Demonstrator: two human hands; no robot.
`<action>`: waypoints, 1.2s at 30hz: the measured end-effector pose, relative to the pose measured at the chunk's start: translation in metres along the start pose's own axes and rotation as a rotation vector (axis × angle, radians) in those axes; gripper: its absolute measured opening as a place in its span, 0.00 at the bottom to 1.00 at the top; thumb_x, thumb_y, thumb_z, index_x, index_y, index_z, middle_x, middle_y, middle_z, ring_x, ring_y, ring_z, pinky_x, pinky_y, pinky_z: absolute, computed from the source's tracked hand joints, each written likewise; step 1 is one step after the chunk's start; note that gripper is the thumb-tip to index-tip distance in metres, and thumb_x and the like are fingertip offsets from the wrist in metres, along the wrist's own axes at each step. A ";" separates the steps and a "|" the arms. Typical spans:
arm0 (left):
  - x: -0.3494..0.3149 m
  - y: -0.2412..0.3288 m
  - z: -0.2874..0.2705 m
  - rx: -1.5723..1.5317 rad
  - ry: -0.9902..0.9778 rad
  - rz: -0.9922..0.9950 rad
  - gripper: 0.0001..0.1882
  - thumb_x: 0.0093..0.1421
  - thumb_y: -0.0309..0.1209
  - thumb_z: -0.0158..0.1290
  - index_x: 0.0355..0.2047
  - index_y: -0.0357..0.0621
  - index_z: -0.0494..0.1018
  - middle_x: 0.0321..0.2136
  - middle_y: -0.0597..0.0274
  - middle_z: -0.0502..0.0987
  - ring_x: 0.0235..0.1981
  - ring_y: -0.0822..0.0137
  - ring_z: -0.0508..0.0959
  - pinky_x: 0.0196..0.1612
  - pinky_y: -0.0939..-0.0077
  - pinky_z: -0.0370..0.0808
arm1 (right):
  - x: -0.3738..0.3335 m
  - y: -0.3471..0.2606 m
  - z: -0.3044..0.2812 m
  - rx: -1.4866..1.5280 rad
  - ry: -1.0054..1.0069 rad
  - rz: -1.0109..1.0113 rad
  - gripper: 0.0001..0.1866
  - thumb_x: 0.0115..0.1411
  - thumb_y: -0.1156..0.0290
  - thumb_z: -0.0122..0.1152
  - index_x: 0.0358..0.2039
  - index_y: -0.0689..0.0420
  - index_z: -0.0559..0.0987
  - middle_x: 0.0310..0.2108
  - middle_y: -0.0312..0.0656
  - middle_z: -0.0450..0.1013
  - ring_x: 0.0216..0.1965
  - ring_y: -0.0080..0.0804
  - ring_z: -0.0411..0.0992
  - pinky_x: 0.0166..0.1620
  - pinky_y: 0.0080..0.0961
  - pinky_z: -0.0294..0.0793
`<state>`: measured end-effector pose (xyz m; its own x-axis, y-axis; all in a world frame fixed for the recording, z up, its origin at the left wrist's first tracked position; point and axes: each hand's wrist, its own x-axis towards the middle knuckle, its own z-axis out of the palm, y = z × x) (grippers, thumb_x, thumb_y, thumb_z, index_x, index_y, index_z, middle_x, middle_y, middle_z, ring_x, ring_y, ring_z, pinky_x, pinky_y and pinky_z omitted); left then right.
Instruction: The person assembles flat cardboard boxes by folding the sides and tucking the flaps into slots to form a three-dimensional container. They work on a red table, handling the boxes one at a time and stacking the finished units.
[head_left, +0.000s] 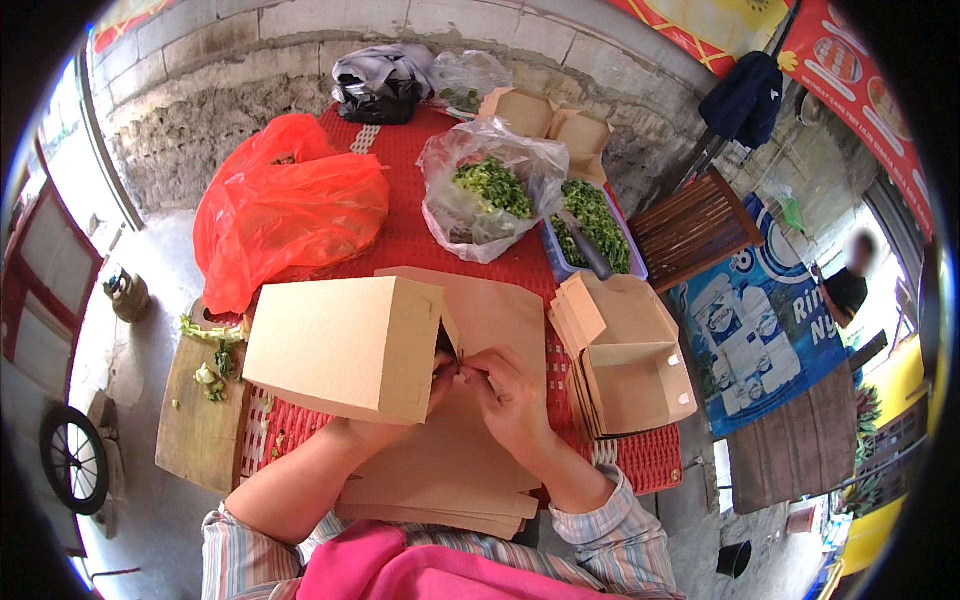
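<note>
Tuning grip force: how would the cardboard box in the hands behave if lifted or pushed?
Likely light: the cardboard box looks like thin folded board. Its broad faces sit flat with sharp creases, so probably fairly stiff. The edge by the right hand shows a dark gap, so it may flex there.

This looks like a semi-open food stall: a red banner (818, 62) pictures dishes, and a red woven table (405, 160) bears chopped greens (598, 215) and cardboard food boxes (630, 375).
</note>
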<state>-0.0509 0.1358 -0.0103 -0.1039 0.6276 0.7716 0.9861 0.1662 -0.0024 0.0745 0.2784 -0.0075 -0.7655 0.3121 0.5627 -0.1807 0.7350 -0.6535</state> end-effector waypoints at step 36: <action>-0.009 0.002 0.022 0.053 -0.123 -0.044 0.20 0.59 0.43 0.57 0.49 0.48 0.76 0.49 0.59 0.76 0.49 0.56 0.77 0.49 0.61 0.75 | 0.006 0.018 -0.008 -0.290 0.282 -0.020 0.18 0.52 0.86 0.61 0.43 0.63 0.70 0.33 0.52 0.71 0.34 0.57 0.73 0.37 0.41 0.75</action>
<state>-0.0510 0.1469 -0.0310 -0.1653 0.7066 0.6880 0.9723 0.2337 -0.0064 0.0712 0.2978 -0.0115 -0.5568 0.4192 0.7171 0.0188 0.8694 -0.4937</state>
